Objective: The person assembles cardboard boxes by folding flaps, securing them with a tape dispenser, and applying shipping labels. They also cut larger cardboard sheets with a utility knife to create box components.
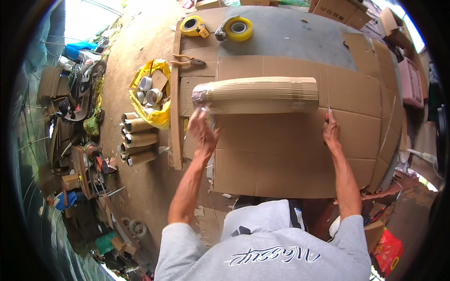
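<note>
Across the cardboard sheet [290,140] lies a ribbed cardboard roll [262,96]; shiny clear tape covers its left end. Just below that taped end is my left hand [203,132], its fingers apart and slightly blurred, with nothing visible in them. Whether its fingertips touch the roll I cannot tell. My right hand [331,129] is closed around a small knife [327,114] with a red and dark handle, its thin blade pointing away from me. This hand is beyond the roll's right end, above the cardboard and apart from the roll.
On the table's far left are a yellow tape roll [191,25], a tape dispenser [238,29] and pliers [188,61]. Beyond the wooden edge [176,103], a yellow bag [161,114] of tape cores and several cardboard tubes [142,139] are on the floor. A pink case [410,83] is at right.
</note>
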Motion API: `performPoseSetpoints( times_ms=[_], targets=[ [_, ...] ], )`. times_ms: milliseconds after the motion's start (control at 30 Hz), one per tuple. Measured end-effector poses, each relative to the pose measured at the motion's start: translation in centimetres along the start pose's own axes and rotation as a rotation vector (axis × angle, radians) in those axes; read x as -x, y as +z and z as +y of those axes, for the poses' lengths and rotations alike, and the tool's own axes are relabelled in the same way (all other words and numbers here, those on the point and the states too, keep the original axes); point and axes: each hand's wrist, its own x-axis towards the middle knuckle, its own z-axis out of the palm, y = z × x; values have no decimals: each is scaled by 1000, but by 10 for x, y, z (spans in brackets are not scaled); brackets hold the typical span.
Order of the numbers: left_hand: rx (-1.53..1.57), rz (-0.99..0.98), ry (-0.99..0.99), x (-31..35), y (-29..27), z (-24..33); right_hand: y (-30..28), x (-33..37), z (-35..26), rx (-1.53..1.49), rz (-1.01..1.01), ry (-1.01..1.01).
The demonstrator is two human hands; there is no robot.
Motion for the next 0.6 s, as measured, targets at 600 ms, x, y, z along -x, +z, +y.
performPoseSetpoints(
  times_ms=[600],
  targets=[
    [272, 148, 185, -127, -69, 35, -12, -3, -13, -20, -115, 127]
  ],
)
